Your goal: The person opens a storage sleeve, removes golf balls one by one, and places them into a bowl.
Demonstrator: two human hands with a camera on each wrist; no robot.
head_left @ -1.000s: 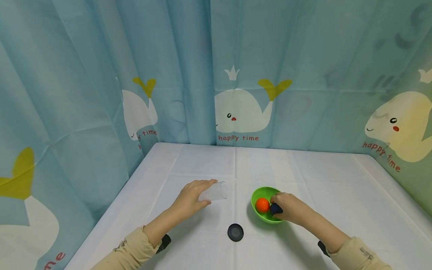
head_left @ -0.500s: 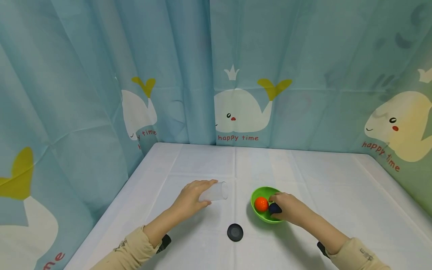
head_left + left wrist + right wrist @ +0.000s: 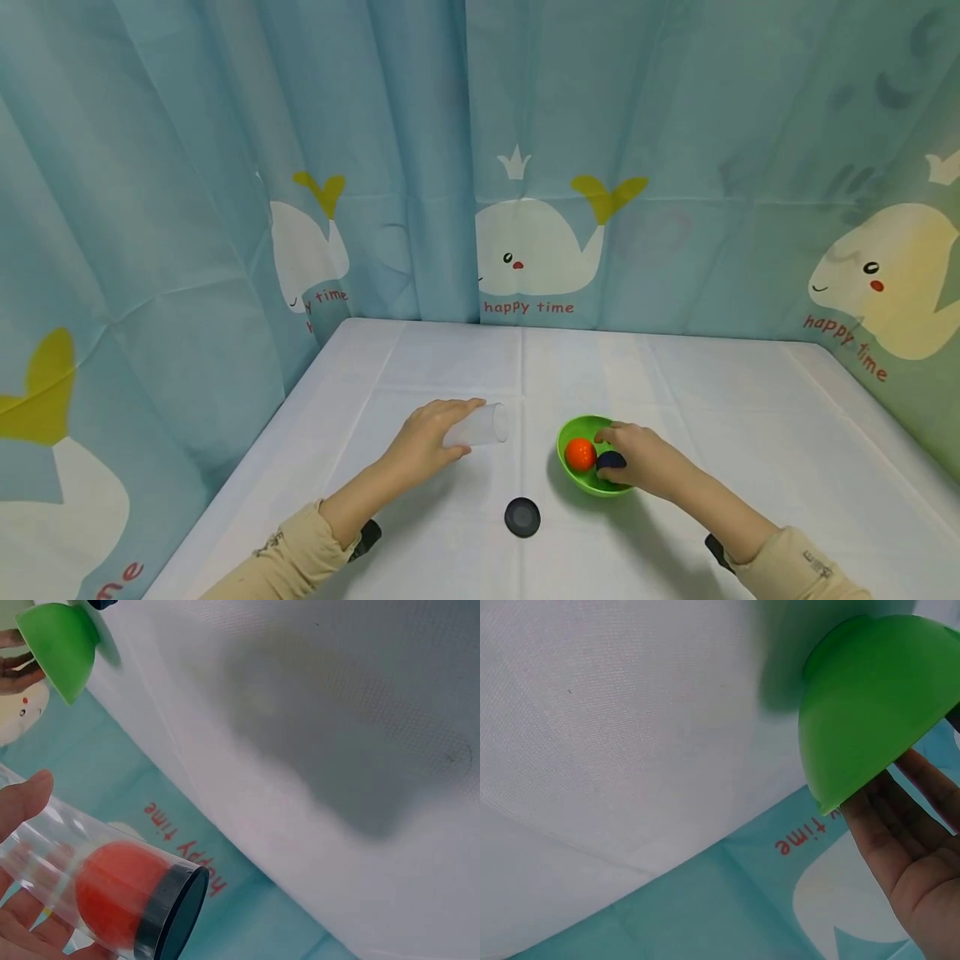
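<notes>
My left hand [image 3: 423,442] grips a clear plastic tube [image 3: 476,425], tilted well over. In the left wrist view an orange ball [image 3: 120,889] lies inside the tube against its black end cap [image 3: 172,915]; the hand covers this end in the head view. My right hand [image 3: 641,458] reaches over the rim of a green bowl [image 3: 573,425]. Its thumb and fingers are spread around a dark navy ball [image 3: 611,461], with a gap above the ball. A second orange ball [image 3: 581,454] sits beside it in the bowl. The right wrist view shows mostly the bowl's outside.
A round black lid [image 3: 522,517] lies on the white-covered table [image 3: 450,358] between the hands, nearer the front. Blue curtains [image 3: 420,167] with whale prints stand behind the table and along both sides.
The right hand's fingers have loosened and moved apart, and more of the navy ball shows. The orange ball in the bowl has shifted slightly left. The left hand and tube stay almost still.
</notes>
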